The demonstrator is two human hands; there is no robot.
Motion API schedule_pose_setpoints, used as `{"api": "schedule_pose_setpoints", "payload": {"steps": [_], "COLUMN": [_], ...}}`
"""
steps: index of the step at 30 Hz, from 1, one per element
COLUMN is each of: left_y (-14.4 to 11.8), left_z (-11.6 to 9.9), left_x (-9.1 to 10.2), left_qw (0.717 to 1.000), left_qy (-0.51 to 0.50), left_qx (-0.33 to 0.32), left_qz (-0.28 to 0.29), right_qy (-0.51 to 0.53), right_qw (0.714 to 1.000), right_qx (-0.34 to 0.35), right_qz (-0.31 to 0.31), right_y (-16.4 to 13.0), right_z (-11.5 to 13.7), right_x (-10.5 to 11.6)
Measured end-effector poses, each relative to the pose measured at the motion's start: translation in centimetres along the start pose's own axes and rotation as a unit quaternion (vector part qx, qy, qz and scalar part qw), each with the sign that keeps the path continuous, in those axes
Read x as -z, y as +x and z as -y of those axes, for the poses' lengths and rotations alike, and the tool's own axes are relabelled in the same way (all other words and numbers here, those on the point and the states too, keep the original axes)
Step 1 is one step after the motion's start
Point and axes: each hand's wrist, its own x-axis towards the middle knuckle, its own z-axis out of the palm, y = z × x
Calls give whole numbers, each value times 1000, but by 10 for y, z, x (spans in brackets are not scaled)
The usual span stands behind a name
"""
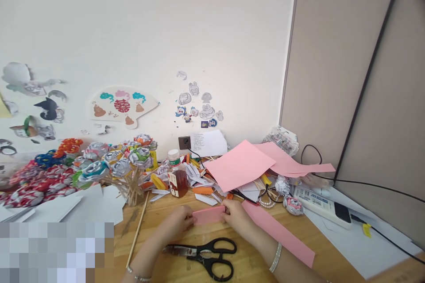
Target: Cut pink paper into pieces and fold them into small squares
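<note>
A pixelated block (pixel 56 252) hides the lower-left corner; both forearms run off the bottom edge; the near edge of the pink slip (pixel 209 215) is partly covered by the hands. The slip is a small pink rectangle of paper, flat and held level just above the tabletop (pixel 156 216), between the two hands; the left hand (pixel 177 222) has its fingers pinching the slip's left end; the right hand (pixel 236 216) pinches the right end. Black scissors (pixel 207 254) lie shut just before the hands; a long pink strip (pixel 279 234) lies to the right.
</note>
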Motion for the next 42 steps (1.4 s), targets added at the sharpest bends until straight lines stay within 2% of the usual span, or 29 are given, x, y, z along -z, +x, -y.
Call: {"api": "schedule_pose_setpoints", "payload": {"steps": [9, 14, 18, 23, 25, 26, 28, 32, 36, 39, 41, 42], "left_y": [-1, -1, -2, -6, -10, -12, -17, -22, -19, -15, -13, -13], "left_z": [4, 9, 4, 4, 17, 26, 47, 78, 88, 88, 87, 86], "left_x": [-6, -7, 2, 22, 28, 30, 31, 28, 26, 25, 23, 22], "left_qw": [1000, 999, 997, 983, 960, 948, 935, 931, 937, 947, 951, 951], "left_qy": [1, -30, -79, -184, -279, -310, -315, -256, -150, -58, 6, 37], "left_qx": [-4, -13, -12, -13, 30, 73, 165, 258, 310, 310, 299, 293], "left_qz": [-3, -1, 4, 25, 16, -6, -19, -34, -50, -64, -80, -88], "right_qy": [86, 87, 101, 231, 259, 262, 258, 237, 179, 7, -139, -195], "right_qw": [996, 996, 995, 968, 959, 958, 958, 963, 979, 999, 989, 978], "right_qx": [-17, -8, -14, -69, -86, -93, -104, -107, -88, -39, -7, -14], "right_qz": [19, 19, 17, 66, 70, 68, 64, 65, 49, -8, -51, -70], "right_y": [2, 0, 0, 0, 0, -1, -2, -3, -2, 0, 2, 3], "right_z": [-3, -2, 2, 10, 12, 13, 13, 13, 15, 17, 16, 16], "right_x": [-1, -1, 0, 1, 2, 2, 3, 3, 8, 22, 37, 46]}}
